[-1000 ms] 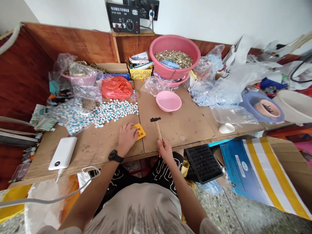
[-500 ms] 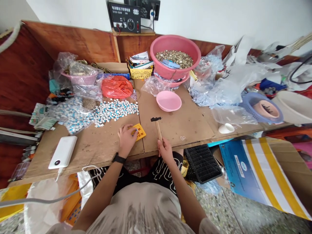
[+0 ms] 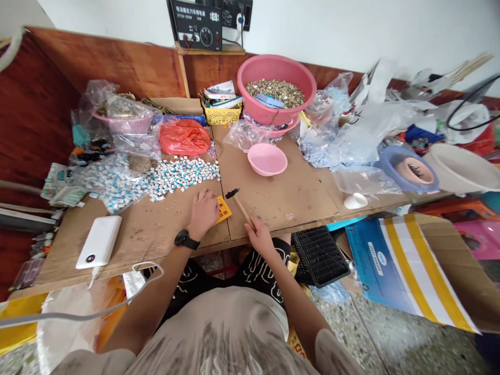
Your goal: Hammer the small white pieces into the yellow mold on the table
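In my right hand (image 3: 260, 237), closed round the wooden handle, is a hammer (image 3: 244, 209). Its dark head tilts left, just off the right edge of a flat yellow block with small square recesses (image 3: 224, 209). My left hand (image 3: 203, 213), with a black watch on its wrist, rests over the left part of that block. Its fingers are curled down and pressed together; whatever they pinch is hidden, apart from a hint of blue by the fingertips. Beyond the left hand lies a spread of small white-and-blue pieces (image 3: 183, 174).
A pink bowl (image 3: 267, 160) stands ahead of the hammer. Behind it is a big pink basin (image 3: 308, 91) of small metal parts. At left are a white power bank (image 3: 100, 242) with a cable and a red bag (image 3: 183, 137). A white cup (image 3: 355, 201) lies near the right edge.
The hammer has swung left, its head now close to the yellow block. My left hand has rolled further over the block, covering more of it. The view has shifted slightly.
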Demonstrator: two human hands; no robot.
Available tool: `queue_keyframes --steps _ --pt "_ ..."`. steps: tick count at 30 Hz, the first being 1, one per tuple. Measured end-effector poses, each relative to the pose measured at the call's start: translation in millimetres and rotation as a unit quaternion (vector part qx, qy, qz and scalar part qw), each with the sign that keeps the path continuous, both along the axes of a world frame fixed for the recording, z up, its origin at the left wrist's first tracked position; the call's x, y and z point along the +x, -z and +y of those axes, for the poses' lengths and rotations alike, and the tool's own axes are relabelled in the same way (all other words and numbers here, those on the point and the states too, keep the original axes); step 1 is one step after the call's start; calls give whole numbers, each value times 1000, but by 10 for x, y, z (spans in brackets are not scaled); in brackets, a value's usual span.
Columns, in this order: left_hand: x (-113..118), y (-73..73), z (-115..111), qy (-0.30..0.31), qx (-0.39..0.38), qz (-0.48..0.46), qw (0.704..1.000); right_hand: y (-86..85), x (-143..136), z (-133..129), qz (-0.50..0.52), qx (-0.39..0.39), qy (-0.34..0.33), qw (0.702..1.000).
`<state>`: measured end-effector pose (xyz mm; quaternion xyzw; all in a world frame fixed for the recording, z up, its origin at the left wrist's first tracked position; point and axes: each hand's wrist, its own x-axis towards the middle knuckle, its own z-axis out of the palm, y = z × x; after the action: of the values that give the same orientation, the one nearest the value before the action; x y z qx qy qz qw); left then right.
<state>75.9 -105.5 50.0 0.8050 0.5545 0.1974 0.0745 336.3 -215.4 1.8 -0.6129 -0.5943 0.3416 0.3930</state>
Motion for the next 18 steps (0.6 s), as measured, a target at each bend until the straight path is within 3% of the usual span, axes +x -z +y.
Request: queue_keyframes --steps 3,6,10,15,18 --pt "-71 62 -111 -36 11 -37 999 -76 -22 -10 -92 7 -48 995" --pt "-202 241 -303 -84 16 -79 993 -185 -13 -71 -165 15 -84 983" --pt "-336 468 -450 -77 10 -99 992 -307 7 -176 -185 45 -83 978" --pt "-309 510 -456 -82 15 -104 991 -263 4 -184 -279 -24 -129 951" --pt "-282 501 -472 -79 17 -113 990 -179 23 -129 -207 -11 -113 972"
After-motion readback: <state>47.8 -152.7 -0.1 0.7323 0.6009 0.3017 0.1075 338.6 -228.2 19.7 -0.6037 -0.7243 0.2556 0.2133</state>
